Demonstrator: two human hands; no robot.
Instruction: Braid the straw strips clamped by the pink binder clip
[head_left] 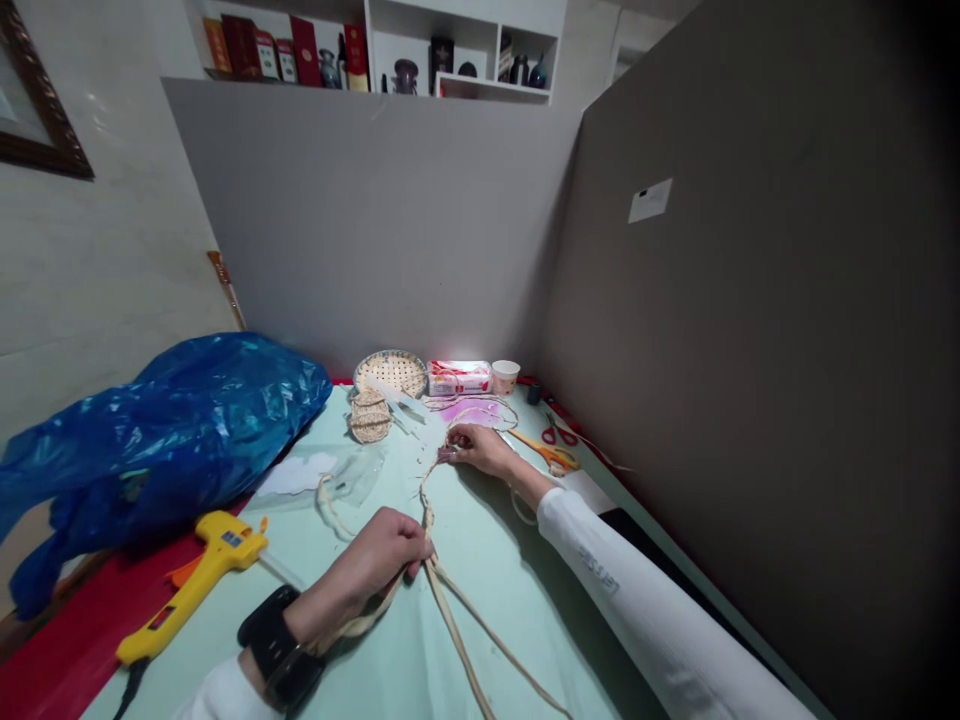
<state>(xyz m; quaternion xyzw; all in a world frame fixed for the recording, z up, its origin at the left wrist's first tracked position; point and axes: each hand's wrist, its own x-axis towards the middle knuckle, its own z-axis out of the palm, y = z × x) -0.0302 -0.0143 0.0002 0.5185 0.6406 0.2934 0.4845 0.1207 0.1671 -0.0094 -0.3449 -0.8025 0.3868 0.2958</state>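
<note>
My left hand (pixel 379 565) is closed on a bundle of pale flat straw strips (pixel 450 610) in the middle of the mint-green table cover (pixel 390 670); a black watch sits on that wrist. A braided length of the straw (pixel 429 495) runs away from this hand to my right hand (pixel 480 448). My right hand reaches forward in a white sleeve, and its fingers pinch the far end of the braid, where a small dark clip shows. Loose strip ends trail toward the near edge.
A yellow glue gun (pixel 196 580) lies at the left on red cloth. A blue plastic bag (pixel 165 430) fills the far left. At the back are a woven round tray (pixel 391 372), a small woven piece (pixel 370 416), a tissue pack (pixel 459 377), a paper cup (pixel 505 376), and scissors (pixel 551 455). Grey partitions wall the back and right.
</note>
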